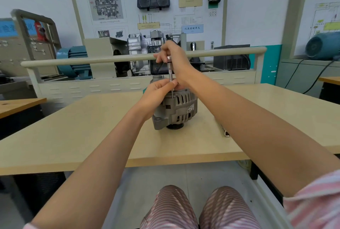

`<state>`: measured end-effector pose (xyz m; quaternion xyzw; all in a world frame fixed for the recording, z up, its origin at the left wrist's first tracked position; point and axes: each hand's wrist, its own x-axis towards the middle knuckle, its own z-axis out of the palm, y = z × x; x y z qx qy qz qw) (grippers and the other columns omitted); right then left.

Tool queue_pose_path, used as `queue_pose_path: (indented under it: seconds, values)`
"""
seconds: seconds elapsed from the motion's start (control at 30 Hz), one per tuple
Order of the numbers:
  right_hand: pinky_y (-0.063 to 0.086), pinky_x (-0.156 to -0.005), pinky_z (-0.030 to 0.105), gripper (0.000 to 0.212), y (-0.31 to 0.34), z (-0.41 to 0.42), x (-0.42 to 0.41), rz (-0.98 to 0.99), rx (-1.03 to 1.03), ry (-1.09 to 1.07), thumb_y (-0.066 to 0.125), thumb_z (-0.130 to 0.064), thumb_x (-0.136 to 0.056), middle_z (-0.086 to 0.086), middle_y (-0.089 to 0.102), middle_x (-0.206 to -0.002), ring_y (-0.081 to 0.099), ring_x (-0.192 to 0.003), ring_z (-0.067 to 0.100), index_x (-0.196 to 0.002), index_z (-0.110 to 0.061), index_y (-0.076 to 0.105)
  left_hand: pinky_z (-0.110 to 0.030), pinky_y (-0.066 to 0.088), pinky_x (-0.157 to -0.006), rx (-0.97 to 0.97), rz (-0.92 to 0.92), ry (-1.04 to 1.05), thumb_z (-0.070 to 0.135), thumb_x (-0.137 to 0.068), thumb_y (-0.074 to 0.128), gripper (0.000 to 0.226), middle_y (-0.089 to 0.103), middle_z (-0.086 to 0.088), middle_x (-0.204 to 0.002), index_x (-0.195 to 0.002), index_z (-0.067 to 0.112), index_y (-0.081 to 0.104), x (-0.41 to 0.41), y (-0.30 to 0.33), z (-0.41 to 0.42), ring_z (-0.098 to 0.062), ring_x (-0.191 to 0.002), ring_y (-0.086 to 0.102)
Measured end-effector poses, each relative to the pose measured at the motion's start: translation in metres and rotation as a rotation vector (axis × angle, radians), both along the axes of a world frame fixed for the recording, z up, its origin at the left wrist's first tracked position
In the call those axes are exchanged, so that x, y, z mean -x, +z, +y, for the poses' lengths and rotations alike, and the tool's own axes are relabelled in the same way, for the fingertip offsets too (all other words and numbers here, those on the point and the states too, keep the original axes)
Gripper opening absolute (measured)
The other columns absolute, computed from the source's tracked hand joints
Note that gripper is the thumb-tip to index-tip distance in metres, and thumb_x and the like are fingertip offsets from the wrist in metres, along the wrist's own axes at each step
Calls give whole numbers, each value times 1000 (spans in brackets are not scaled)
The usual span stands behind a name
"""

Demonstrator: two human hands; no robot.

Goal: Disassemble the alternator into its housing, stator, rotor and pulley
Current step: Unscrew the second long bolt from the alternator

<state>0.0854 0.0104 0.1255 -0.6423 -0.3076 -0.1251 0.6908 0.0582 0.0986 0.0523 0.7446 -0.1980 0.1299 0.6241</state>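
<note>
Two hands work one upright driver (170, 72) over the alternator (175, 108). The alternator stands on end on the table (92, 136), its axis vertical, the dark ribbed pulley (174, 126) pointing down against the tabletop and the rear end up under the hands. Its housing is dull grey cast metal, round, with slotted vents along the side and a mounting lug low at the left. The right hand (174, 59) curls around the top of the driver, a thin steel shaft with a knurled band. Just below it, the left hand (160, 90) pinches the shaft's lower end, where it meets the alternator's top.
</note>
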Motion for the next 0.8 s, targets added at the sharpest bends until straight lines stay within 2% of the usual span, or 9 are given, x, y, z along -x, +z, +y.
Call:
queue_pose_path:
  seconds: [0.1, 0.2, 0.37, 0.47, 0.53, 0.63, 0.73, 0.8]
  values:
    - [40, -72, 25, 63, 3, -3, -6, 137, -178, 222, 34, -15, -95, 3, 47, -41, 60, -63, 18, -32, -16, 38, -20, 49, -87, 6, -1, -31, 23, -99, 51, 20, 75, 6, -100, -103, 20, 71, -2, 0, 2, -7, -99, 68]
    - [46, -66, 24, 65, 4, 2, -4, 182, -194, 306, 35, -16, -94, 3, 44, -39, 56, -52, 15, -29, -18, 37, -14, 50, -79, 19, -21, -53, 18, -99, 51, 20, 75, 6, -97, -101, 17, 71, -2, -1, 5, -6, -94, 69]
    - [47, -70, 26, 67, 2, 14, 3, 109, -76, 225, 38, -11, -94, -3, 38, -34, 50, -42, 10, -28, -21, 37, -16, 51, -75, 49, -44, -60, 14, -98, 52, 19, 76, 6, -90, -97, 16, 71, -2, -2, 5, -7, -88, 70]
    - [46, -73, 27, 66, 3, 10, 2, 160, -149, 200, 39, -11, -93, -6, 35, -32, 47, -39, 8, -29, -23, 35, -15, 51, -73, 46, -41, -18, 17, -97, 55, 17, 76, 3, -94, -99, 14, 72, -2, -2, 4, -8, -91, 70]
    - [44, -81, 33, 62, 3, 8, 1, 205, -242, 187, 40, -10, -93, -7, 35, -32, 44, -37, 8, -32, -22, 35, -14, 51, -73, 32, -33, 1, 18, -97, 55, 18, 75, 1, -97, -102, 14, 72, -3, -2, 3, -9, -92, 70]
    - [42, -91, 37, 54, 0, 7, 0, 129, -206, 14, 40, -11, -93, -7, 40, -36, 46, -49, 12, -40, -16, 35, -14, 51, -73, 11, -28, 4, 18, -97, 56, 17, 75, 2, -97, -102, 15, 72, -2, 0, 2, -9, -92, 70]
    - [46, -85, 36, 50, -3, 11, 2, 45, -185, -90, 40, -10, -94, -4, 41, -43, 44, -58, 15, -45, -14, 37, -21, 52, -83, -13, -32, 9, 19, -96, 57, 16, 75, 2, -98, -101, 18, 72, -2, 0, 3, -10, -95, 70]
    - [44, -75, 27, 49, -6, 11, 3, -13, -155, -158, 40, -11, -95, -2, 40, -48, 45, -62, 16, -47, -13, 38, -25, 52, -87, -24, -37, 9, 20, -96, 57, 16, 76, 3, -95, -99, 19, 73, -2, -1, 4, -10, -94, 70]
